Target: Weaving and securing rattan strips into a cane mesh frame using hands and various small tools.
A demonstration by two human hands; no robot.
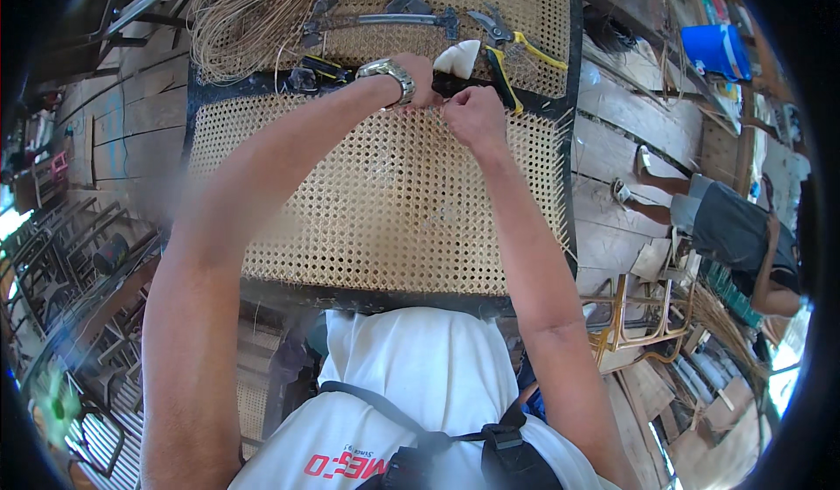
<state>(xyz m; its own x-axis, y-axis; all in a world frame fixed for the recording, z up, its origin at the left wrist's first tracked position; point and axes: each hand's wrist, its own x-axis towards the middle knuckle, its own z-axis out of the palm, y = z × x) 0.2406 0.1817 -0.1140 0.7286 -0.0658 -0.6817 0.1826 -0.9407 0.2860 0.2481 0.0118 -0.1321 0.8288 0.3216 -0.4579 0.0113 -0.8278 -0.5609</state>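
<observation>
A woven cane panel [376,201] in a black frame lies before me, its open mesh filling the near section. At the black crossbar along its far side, my left hand [422,77], with a metal watch on the wrist, has its fingers closed. Close beside it to the right, my right hand [477,115] pinches at the edge of the weave. Whatever the fingertips hold is too small to make out. Just beyond the hands sits a white wedge-shaped piece [457,59]. A yellow-and-black handled tool [503,80] lies right of my right hand.
On the far cane section lie a hammer [381,19], yellow-handled pruning shears [499,31] and a coil of cane strands [249,22]. Another yellow-and-black tool [328,68] rests left of my hands. Loose strand ends stick out along the right frame edge. A person [726,232] is at the right.
</observation>
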